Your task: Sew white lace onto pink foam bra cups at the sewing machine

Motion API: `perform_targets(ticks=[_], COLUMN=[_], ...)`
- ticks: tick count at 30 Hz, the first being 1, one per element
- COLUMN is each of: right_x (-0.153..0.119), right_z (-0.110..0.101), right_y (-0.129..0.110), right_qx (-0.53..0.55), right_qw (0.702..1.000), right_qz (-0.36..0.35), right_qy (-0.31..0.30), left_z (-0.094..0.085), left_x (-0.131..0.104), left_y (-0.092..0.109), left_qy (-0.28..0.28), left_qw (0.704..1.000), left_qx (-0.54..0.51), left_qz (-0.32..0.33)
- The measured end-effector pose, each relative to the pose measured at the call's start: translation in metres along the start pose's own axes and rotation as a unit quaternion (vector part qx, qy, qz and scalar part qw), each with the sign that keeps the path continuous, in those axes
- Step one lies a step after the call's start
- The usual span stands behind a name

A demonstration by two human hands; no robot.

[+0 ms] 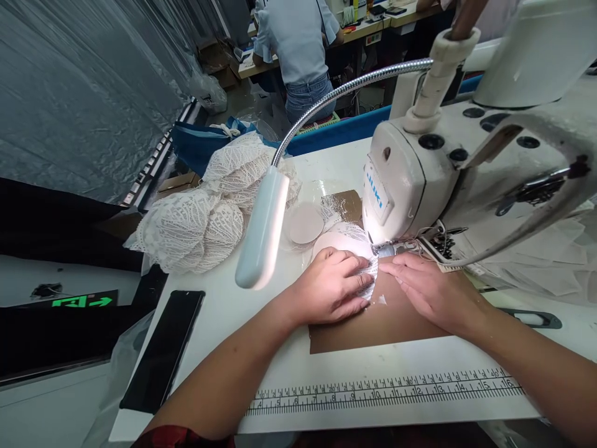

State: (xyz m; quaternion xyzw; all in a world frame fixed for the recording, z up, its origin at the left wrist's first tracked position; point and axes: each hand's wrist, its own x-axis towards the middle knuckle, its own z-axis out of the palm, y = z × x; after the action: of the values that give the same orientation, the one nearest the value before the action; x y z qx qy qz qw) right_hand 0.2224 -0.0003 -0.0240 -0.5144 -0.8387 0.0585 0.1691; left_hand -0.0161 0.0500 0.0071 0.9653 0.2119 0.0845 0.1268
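Both left hand and right hand lie right of the frame's middle, fingers out flat. The left presses white lace.

The white surface has a ruler scale marked along its near edge. A black phone lies at the near left, with a heap of cream lace pieces beyond it on the far left. A brown sheet lies flat in the middle, beside the white sewing machine on the right. Sheer white pieces and a small grey tool lie at the right.
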Motion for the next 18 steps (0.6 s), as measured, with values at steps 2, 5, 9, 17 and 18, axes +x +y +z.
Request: perform_targets(ticks=[2, 5, 9, 17, 18], right_x=[0.002, 0.005, 0.008, 0.01, 0.009], right_z=[-0.002, -0.004, -0.005, 0.0, 0.0], right_y=[-0.002, -0.005, -0.009, -0.013, -0.013], right_qx=[-0.004, -0.033, -0.079, -0.101, -0.095], right_qw=[1.0, 0.997, 0.993, 0.994, 0.994], right_qz=[-0.025, -0.065, -0.087, 0.012, 0.023], right_qy=[-0.005, -0.019, -0.007, -0.031, -0.039], left_z=[-0.001, -0.001, 0.002, 0.004, 0.004], left_x=[0.001, 0.003, 0.006, 0.009, 0.009], left_y=[0.0, -0.003, -0.006, -0.003, -0.003], left_qy=[-0.001, -0.01, -0.031, -0.032, -0.034], left_qw=[1.0, 1.0, 0.998, 0.996, 0.996], left_qx=[-0.003, 0.012, 0.052, 0.082, 0.083], left_qz=[-0.003, 0.001, 0.018, -0.022, -0.024])
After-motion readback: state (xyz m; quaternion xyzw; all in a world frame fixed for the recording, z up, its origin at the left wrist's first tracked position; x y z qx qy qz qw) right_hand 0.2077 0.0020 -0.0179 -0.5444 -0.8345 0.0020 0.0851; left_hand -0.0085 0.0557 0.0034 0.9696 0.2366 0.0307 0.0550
